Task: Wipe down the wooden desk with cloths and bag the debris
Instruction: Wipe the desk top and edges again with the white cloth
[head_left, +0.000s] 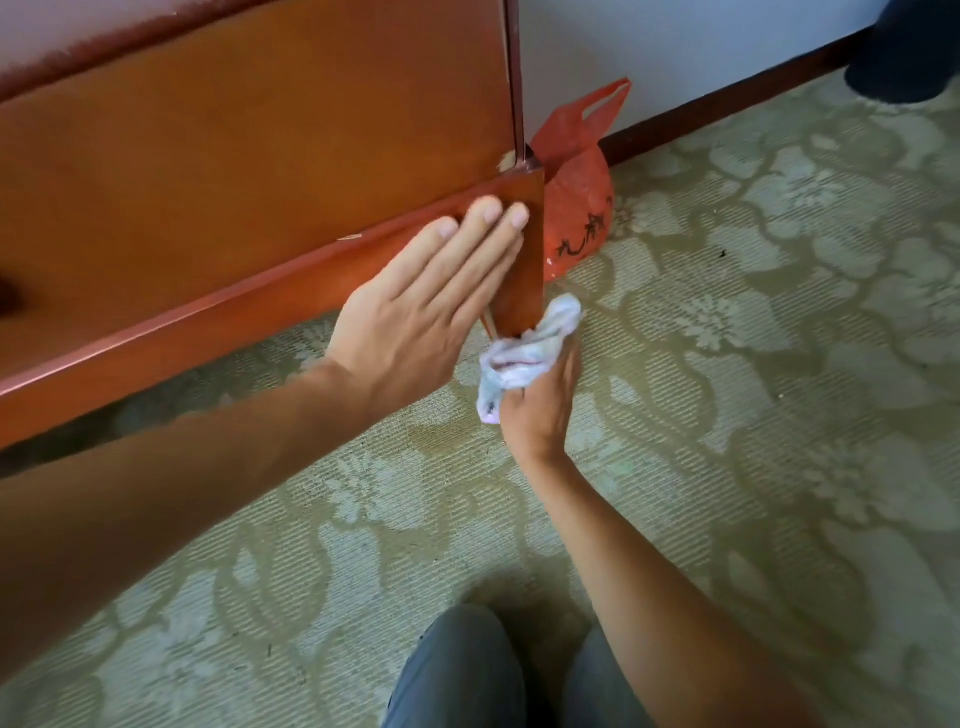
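The reddish-brown wooden desk (249, 135) fills the upper left, seen low from its side panel and base rail. My left hand (426, 306) lies flat with fingers together against the base rail near the desk's short corner foot (522, 270). My right hand (540, 400) grips a crumpled white cloth (524, 353) and presses it against the bottom of that foot. A red plastic bag (576, 208) with black lettering stands on the floor just behind the desk corner, its handles up.
A pale green patterned carpet (753, 364) with small dark specks covers the floor. A white wall with a dark skirting board (727, 104) runs behind. A dark object (909, 52) stands at the top right. My knees in grey trousers (493, 675) show at the bottom.
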